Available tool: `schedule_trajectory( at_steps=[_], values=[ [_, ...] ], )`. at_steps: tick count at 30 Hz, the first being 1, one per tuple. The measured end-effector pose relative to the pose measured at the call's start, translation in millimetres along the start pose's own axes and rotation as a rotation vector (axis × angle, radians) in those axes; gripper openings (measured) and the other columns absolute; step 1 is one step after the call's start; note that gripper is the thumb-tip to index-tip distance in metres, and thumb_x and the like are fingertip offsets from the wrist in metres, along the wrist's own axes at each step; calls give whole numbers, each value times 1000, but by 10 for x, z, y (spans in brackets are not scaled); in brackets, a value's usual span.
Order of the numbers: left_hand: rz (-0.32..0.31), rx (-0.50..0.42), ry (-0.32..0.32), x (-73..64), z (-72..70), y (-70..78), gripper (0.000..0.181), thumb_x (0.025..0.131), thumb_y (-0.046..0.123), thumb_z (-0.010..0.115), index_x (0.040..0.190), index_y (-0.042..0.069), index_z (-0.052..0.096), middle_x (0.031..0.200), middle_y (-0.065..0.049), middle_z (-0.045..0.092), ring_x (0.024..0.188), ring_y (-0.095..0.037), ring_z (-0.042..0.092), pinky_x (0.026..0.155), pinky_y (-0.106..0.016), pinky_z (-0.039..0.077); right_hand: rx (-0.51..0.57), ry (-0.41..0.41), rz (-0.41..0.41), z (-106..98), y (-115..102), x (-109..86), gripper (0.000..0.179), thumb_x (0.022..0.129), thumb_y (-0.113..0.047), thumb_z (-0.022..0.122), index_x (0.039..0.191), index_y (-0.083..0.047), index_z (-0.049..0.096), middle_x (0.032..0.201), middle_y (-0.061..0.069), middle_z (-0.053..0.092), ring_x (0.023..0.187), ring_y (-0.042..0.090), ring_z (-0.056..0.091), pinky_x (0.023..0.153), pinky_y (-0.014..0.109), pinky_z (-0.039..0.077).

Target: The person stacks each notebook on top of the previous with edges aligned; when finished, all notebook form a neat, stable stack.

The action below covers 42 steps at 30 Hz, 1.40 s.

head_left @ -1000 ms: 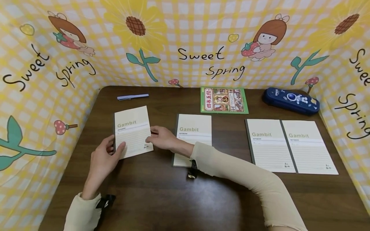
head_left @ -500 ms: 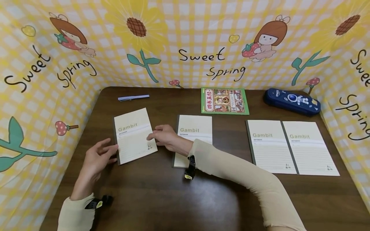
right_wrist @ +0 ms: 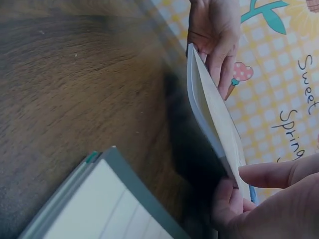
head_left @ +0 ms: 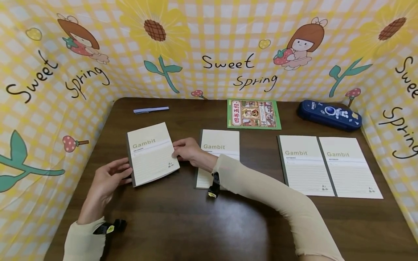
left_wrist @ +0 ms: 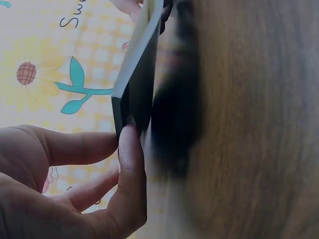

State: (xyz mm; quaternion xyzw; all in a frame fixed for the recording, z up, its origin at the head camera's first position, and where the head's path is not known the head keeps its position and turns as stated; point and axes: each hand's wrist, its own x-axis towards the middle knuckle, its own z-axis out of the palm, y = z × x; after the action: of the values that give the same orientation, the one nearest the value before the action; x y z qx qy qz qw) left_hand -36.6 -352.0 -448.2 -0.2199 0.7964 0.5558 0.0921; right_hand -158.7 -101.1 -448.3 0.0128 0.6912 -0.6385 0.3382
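Observation:
A cream Gambit notebook (head_left: 151, 154) with a dark spine is held tilted at the left of the head view, raised over the table. My left hand (head_left: 109, 180) pinches its spine side; in the left wrist view the thumb and a finger meet at the dark spine (left_wrist: 132, 107). On the opposite edge my right hand (head_left: 188, 150) grips the notebook, thumb on the cover and fingers beneath. The pages (right_wrist: 204, 107) gape slightly in the right wrist view. Under my right forearm lies another Gambit notebook (head_left: 220, 139), partly hidden by the arm.
Two more Gambit notebooks (head_left: 307, 170) lie side by side at the right. Along the back are a lilac pen (head_left: 151, 110), a green-bordered picture book (head_left: 254, 114) and a navy pencil case (head_left: 330, 114). A checked cloth (head_left: 222, 32) walls the dark wooden table (head_left: 228, 224).
The left hand has slid from the notebook's front to its spine, moving slightly left and outward. The notebook has turned a little and shifted nearer. The right hand keeps to its right edge.

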Motion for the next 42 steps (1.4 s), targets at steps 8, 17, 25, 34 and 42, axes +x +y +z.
schedule_trajectory(
  at_steps=[8,17,25,34,42],
  values=[
    [52,-32,-13,-60,46,69,63,101,12,69,155,-6,42,111,16,60,89,2,69,77,-24,63,-20,-42,-73,-174,-95,-184,43,87,10,72,129,4,67,98,5,63,78,13,62,91,45,63],
    [142,-105,-94,-93,238,199,65,98,12,73,153,-6,44,114,14,63,90,1,72,76,-24,64,-105,-35,-174,-477,-21,-408,41,88,5,73,127,4,62,107,12,63,82,15,65,78,35,65],
    [153,-102,-163,-38,516,344,63,99,11,72,154,-4,45,119,7,62,93,1,71,79,-24,63,-95,-7,-198,-802,73,-579,37,93,3,69,128,6,58,109,13,60,81,14,65,78,35,65],
    [163,-72,-251,28,857,491,56,101,9,68,153,0,48,142,-24,53,95,-1,71,82,-27,64,-58,72,-168,-1168,229,-768,35,91,4,68,125,8,58,106,12,60,79,14,65,78,35,65],
    [180,-51,-312,60,1178,565,53,100,5,68,151,0,51,141,-28,54,92,-5,72,81,-29,64,-129,140,-172,-1462,401,-932,32,92,-1,70,122,7,61,107,15,64,84,16,67,81,35,65]
  ],
)
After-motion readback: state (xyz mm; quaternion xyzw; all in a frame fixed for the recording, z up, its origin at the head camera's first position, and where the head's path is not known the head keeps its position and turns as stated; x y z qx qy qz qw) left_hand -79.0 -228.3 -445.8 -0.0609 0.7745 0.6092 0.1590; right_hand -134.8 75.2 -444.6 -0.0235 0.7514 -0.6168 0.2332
